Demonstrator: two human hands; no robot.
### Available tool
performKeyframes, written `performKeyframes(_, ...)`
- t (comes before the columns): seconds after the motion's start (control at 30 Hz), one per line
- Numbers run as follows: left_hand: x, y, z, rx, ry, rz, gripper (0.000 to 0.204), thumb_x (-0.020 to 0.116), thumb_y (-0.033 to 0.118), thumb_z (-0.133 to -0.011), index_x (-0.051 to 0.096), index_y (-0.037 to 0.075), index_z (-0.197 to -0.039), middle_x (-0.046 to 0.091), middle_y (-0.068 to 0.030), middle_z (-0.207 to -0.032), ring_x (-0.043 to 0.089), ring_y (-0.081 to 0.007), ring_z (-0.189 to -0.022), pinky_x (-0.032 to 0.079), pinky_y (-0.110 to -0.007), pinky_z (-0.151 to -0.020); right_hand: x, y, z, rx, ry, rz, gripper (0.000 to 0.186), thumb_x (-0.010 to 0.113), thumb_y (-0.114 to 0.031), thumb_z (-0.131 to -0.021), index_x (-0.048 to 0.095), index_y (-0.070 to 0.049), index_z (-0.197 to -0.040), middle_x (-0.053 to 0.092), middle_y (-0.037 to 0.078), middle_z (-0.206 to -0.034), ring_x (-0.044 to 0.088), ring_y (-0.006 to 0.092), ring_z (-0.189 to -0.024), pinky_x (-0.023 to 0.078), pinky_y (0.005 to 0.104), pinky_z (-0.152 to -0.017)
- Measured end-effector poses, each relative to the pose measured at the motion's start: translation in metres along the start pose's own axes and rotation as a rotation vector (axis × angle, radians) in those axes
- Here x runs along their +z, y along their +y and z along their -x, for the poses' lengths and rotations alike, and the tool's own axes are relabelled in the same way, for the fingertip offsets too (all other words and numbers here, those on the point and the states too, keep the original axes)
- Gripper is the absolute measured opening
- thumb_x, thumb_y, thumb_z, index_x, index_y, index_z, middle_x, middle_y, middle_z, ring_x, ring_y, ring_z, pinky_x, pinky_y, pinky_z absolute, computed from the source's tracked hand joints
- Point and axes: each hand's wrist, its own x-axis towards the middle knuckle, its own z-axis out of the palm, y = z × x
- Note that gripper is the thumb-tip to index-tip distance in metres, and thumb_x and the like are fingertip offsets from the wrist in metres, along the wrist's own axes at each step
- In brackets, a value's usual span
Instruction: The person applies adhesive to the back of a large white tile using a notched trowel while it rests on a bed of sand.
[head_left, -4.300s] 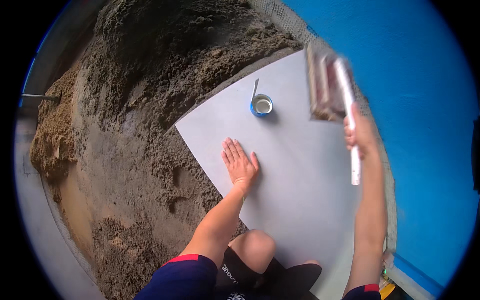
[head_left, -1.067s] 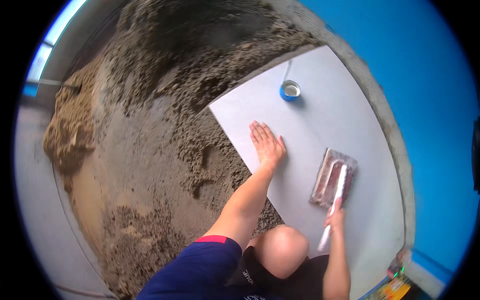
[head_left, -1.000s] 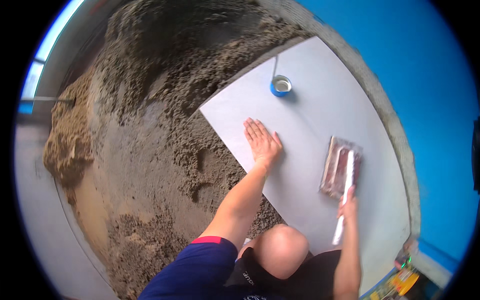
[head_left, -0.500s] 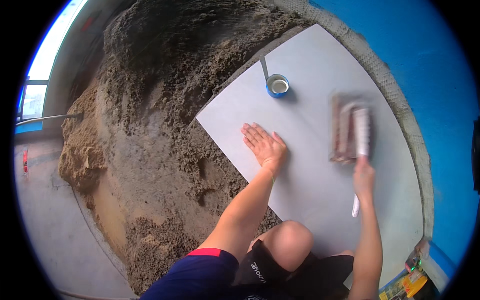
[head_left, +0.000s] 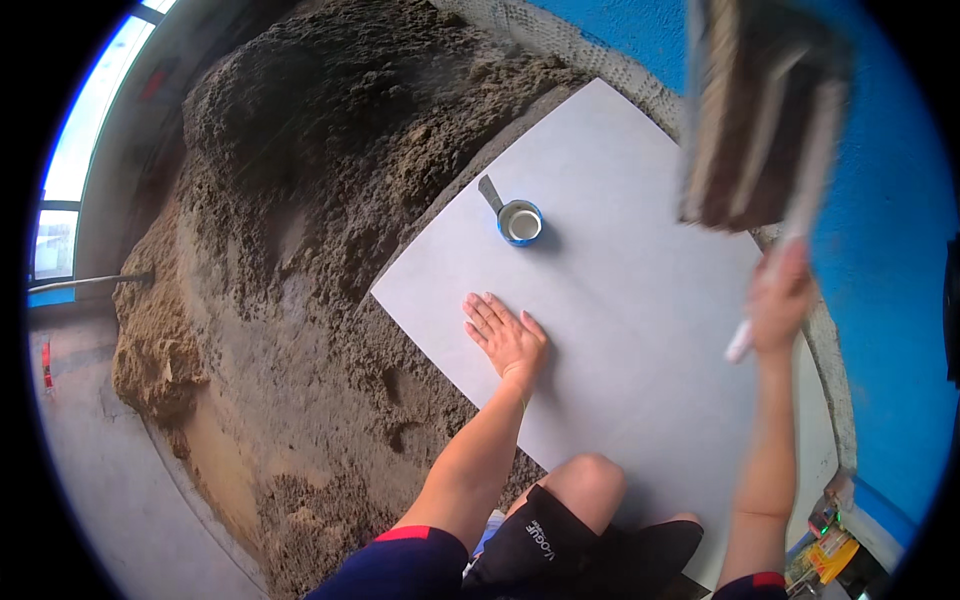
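Observation:
A large light grey tile (head_left: 640,330) lies in front of me. My left hand (head_left: 507,338) rests flat on it near the left edge, fingers stretched out. My right hand (head_left: 783,305) is closed around the white handle of a big mallet with a brown, blocky head (head_left: 755,130). The mallet is raised at the upper right, its head blurred by motion and covering part of the tile's edge and the wall. Beyond my left hand, a small round blue container (head_left: 520,224) stands on the tile, with a flat grey strip (head_left: 490,194) at its rim.
Rough grey mortar (head_left: 330,300) heaps up along the tile's left and far sides. A blue wall (head_left: 885,300) with a pale rough band at its foot curves round the right. Packets and small items (head_left: 832,555) lie at the lower right. My knees are at the near edge.
My right hand has lifted the mallet up and to the right, from low over the tile. My left hand stays flat on the tile. The view has shifted slightly.

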Motion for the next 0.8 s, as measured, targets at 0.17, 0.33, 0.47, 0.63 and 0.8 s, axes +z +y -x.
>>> performKeyframes(0.17, 0.001, 0.026, -0.004, 0.090, -0.008, 0.023, 0.070, 0.038, 0.033, -0.094, 0.021, -0.011, -0.146, 0.013, -0.0284, -0.156, 0.008, -0.0391, -0.147, 0.008, -0.050, -0.118, 0.059, 0.088, -0.026, 0.548, -0.424, 0.569, 0.071, 0.037, -0.054, -0.098, 0.064, 0.012, -0.096, 0.066, 0.031, -0.084, 0.067, 0.0430, -0.087, 0.050, 0.0494, -0.074)
performKeyframes(0.33, 0.033, 0.008, -0.006, 0.141, 0.033, -0.117, 0.070, 0.037, 0.034, -0.096, 0.017, -0.010, -0.147, 0.007, -0.0273, -0.157, 0.004, -0.0392, -0.147, 0.006, -0.053, -0.117, -0.011, 0.008, -0.020, 0.566, -0.453, 0.210, 0.056, 0.042, -0.062, -0.095, 0.049, -0.009, -0.079, 0.041, -0.004, -0.057, 0.038, 0.0068, -0.044, 0.033, 0.0252, -0.040)
performKeyframes(0.47, 0.029, -0.009, -0.023, 0.095, 0.052, -0.282, 0.069, 0.029, 0.039, -0.098, 0.015, -0.005, -0.150, 0.006, -0.0253, -0.158, 0.006, -0.0385, -0.147, 0.012, -0.055, -0.116, -0.106, -0.019, 0.058, 0.036, -0.141, 0.295, 0.060, 0.043, -0.055, -0.096, 0.058, 0.002, -0.084, 0.055, 0.018, -0.060, 0.059, 0.0305, -0.058, 0.044, 0.0415, -0.057)
performKeyframes(0.63, 0.035, 0.033, 0.014, 0.109, -0.077, -0.262, 0.071, 0.017, 0.046, -0.099, 0.007, -0.002, -0.151, 0.002, -0.0208, -0.159, 0.005, -0.0332, -0.148, 0.009, -0.049, -0.118, -0.177, 0.204, 0.154, 0.327, -0.071, 0.627, 0.072, 0.033, -0.057, -0.098, 0.060, 0.009, -0.110, 0.065, 0.024, -0.073, 0.065, 0.0414, -0.069, 0.051, 0.0466, -0.063)
performKeyframes(0.8, 0.031, 0.013, -0.004, 0.106, -0.043, -0.336, 0.073, 0.015, 0.050, -0.099, 0.009, 0.001, -0.152, 0.006, -0.0202, -0.159, 0.006, -0.0319, -0.148, 0.007, -0.048, -0.118, -0.220, 0.155, 0.103, 0.737, -0.206, 0.451, 0.069, 0.038, -0.061, -0.096, 0.060, 0.004, -0.084, 0.056, 0.013, -0.058, 0.055, 0.0268, -0.046, 0.045, 0.0397, -0.046)
